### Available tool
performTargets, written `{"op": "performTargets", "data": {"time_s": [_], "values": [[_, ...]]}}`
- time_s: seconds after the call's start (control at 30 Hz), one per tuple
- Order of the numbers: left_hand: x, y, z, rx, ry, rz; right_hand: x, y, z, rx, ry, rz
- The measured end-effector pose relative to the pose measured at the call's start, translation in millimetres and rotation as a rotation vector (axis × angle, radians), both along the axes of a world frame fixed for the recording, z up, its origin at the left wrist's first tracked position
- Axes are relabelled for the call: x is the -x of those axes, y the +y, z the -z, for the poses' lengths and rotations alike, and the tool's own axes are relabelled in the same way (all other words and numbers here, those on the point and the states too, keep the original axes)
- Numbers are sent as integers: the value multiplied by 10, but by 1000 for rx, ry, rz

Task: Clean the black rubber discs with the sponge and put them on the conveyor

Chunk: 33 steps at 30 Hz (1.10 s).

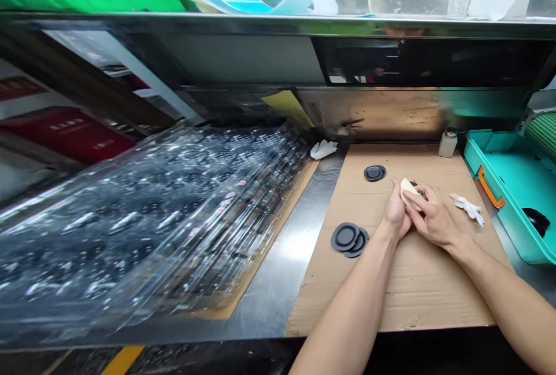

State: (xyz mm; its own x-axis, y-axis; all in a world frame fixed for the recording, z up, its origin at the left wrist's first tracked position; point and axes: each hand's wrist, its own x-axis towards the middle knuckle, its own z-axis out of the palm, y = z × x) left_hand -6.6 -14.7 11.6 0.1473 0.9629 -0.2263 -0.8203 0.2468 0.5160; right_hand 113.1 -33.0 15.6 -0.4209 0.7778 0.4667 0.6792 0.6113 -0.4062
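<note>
My left hand [396, 213] and my right hand [430, 213] meet above the cardboard sheet [417, 294]. Between them is a small folded white cloth [407, 188], with the left fingers curled along its side and the right fingers pressing it. A dark piece [414, 185] peeks out behind the cloth; most of it is hidden, and whether it is held cannot be made out. To the left lie two overlapping black ring-patterned discs [346, 236]. Farther back is another small pile of black discs [373, 173].
At right stands a teal bin [490, 190] with an orange handle [490, 188]. A crumpled white cloth [467, 208] lies near it, a small bottle [447, 142] behind. Stacked clear plastic trays [174, 207] fill the left. A metal shelf edge [278, 25] runs overhead.
</note>
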Motion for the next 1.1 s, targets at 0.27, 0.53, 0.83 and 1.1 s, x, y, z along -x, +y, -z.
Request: {"op": "performTargets", "data": {"time_s": [0.27, 0.53, 0.83, 1.1], "values": [[-12, 57, -36, 8, 185, -230, -91, 45, 18, 2, -170, 20], [1203, -543, -465, -243, 1043, -336, -205, 117, 73, 166, -279, 71], [1921, -918, -424, -90, 1355, 262, -201, 103, 66, 174, -289, 61], [1901, -743, -335, -291, 1838, 294, -200, 122, 88, 181, -306, 63]]}}
